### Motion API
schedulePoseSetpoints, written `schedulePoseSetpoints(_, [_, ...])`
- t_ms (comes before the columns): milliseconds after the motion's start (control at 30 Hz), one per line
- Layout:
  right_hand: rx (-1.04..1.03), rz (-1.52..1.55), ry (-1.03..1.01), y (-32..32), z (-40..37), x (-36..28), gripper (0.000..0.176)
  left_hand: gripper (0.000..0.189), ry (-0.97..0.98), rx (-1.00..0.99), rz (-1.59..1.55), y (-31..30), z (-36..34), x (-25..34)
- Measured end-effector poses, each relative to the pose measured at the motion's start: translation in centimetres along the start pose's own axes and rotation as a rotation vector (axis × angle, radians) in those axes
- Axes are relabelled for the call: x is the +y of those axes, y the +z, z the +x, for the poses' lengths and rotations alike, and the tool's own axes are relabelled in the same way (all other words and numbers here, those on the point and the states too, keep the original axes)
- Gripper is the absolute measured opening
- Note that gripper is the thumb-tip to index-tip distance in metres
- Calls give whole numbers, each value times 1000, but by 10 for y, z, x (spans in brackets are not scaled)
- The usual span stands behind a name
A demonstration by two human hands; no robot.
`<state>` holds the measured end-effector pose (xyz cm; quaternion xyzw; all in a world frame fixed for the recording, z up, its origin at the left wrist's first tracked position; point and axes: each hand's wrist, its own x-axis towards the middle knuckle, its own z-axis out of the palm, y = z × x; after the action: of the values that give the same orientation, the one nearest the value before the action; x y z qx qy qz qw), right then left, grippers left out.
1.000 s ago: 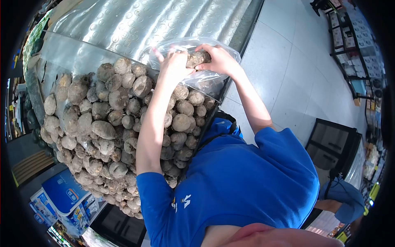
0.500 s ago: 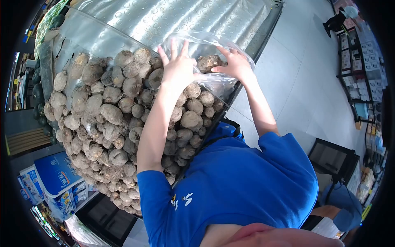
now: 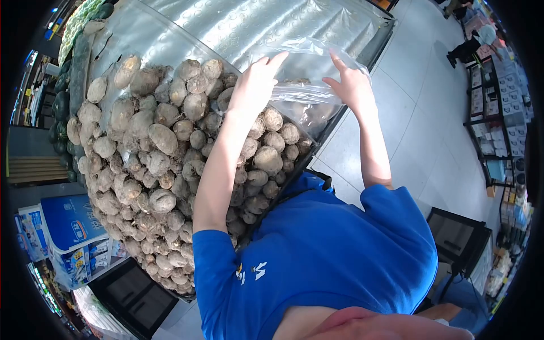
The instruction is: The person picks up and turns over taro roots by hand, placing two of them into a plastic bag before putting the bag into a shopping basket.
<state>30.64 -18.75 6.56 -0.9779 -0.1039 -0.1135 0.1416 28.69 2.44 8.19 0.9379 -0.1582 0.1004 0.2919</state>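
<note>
A clear plastic bag lies at the top corner of the root vegetable pile, with brown roots showing dimly through it. My left hand is at the bag's left side, its fingers closed on the plastic edge. On the right side my right hand has its thumb and index finger apart, touching the bag's plastic. The bag spreads between both hands, its lower part wrinkled and resting near the display's edge.
Silvery sheeting covers the display behind the bag. A blue box stands at the left. Shelves line the right, near a person in dark clothes. A dark crate is on the lower right.
The root in the bag's opening is now behind plastic. Both hands have shifted right, and my left hand's spread fingers have drawn together. The view has moved slightly.
</note>
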Motion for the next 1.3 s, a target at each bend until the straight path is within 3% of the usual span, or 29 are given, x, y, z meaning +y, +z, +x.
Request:
schedulePoseSetpoints(33, [85, -17, -49, -6, -1, 0, 52, 47, 31, 38, -7, -6, -2, 0])
schedulePoseSetpoints(133, [46, 24, -58, -38, -5, -1, 49, 40, 67, 123, -79, -34, -6, 15])
schedulePoseSetpoints(167, [170, 126, -159, -39, -3, 2, 45, 35, 127, 217, -54, -34, -7, 14])
schedulePoseSetpoints(300, [87, 353, -31, -63, -11, 7, 55, 37, 60, 247, -55, -45, -17, 22])
schedulePoseSetpoints(333, [88, 353, -32, -64, -13, 10, 55, 39, 22, 171, -123, -50, -21, 24])
schedulePoseSetpoints(433, [500, 220, -310, -60, -11, 28, 55, 41, 18, 50, -101, -64, -30, 21])
schedulePoseSetpoints(467, [499, 221, -313, -58, -11, 33, 55, 40, 49, 1, -12, -67, -33, 18])
schedulePoseSetpoints(533, [689, 589, -244, -50, -12, 41, 60, 36, 41, -16, 112, -71, -35, 14])
schedulePoseSetpoints(567, [621, 961, -233, -38, -11, 52, 78, 34, 20, 39, 141, -72, -34, 10])
schedulePoseSetpoints(600, [619, 963, -238, -24, -13, 61, 78, 32, 0, 95, 170, -73, -33, 7])
schedulePoseSetpoints(633, [388, 1077, -159, -9, -15, 71, 87, 29, 93, 258, 240, -72, -35, 7])
schedulePoseSetpoints(667, [152, 1178, -78, 7, -16, 76, 95, 29, 93, 262, 242, -70, -37, 9])
schedulePoseSetpoints(733, [70, 940, -248, 44, -13, 79, 102, 36, 1, 602, -87, -63, -40, 15])
schedulePoseSetpoints(767, [71, 940, -254, 52, -13, 76, 102, 71, -9, 567, -177, -55, -44, 3])
schedulePoseSetpoints(800, [59, 877, -204, 58, -14, 71, 85, 71, -9, 571, -175, -44, -49, -3])
schedulePoseSetpoints(833, [48, 815, -152, 65, -16, 70, 68, 87, -151, 442, -392, -34, -58, -8])
schedulePoseSetpoints(867, [47, 817, -152, 74, -9, 75, 68, 103, -293, 306, -604, -25, -64, -12])
schedulePoseSetpoints(900, [-20, 967, -74, 82, 4, 82, 46, 119, -321, 132, -751, -18, -65, -17])
schedulePoseSetpoints(933, [-88, 1115, 3, 90, 10, 88, 27, 118, -323, 86, -819, -1, -65, -21])
schedulePoseSetpoints(967, [56, 1296, 41, 82, 6, 66, 18, 119, -221, 17, -705, 9, -63, -19])
schedulePoseSetpoints(1000, [52, 1296, 36, 86, 3, 55, 18, 120, -118, -49, -590, 19, -58, -16])
schedulePoseSetpoints(1067, [61, 1409, 21, 93, -2, 38, 18, 126, -178, -69, -716, 48, -46, -15])
schedulePoseSetpoints(1100, [77, 1408, -45, 90, -9, 24, 17, 119, 45, 118, -454, 60, -37, -8])
schedulePoseSetpoints(1133, [-54, 1429, -33, 106, -13, 33, 21, 119, 46, 124, -453, 68, -30, -3])
schedulePoseSetpoints(1200, [-92, 1640, -67, 112, -27, 18, 45, 102, -208, -40, -1005, 75, -16, 7])
schedulePoseSetpoints(1233, [-84, 1608, -154, 110, -37, 12, 57, 72, -226, -12, -1019, 88, -10, 0])
schedulePoseSetpoints(1267, [-78, 1574, -240, 109, -45, 8, 70, 72, -222, -12, -1020, 91, -10, -2])
schedulePoseSetpoints(1300, [19, 1304, -259, 110, -49, 7, 72, 55, -134, -12, -820, 94, -9, -4])
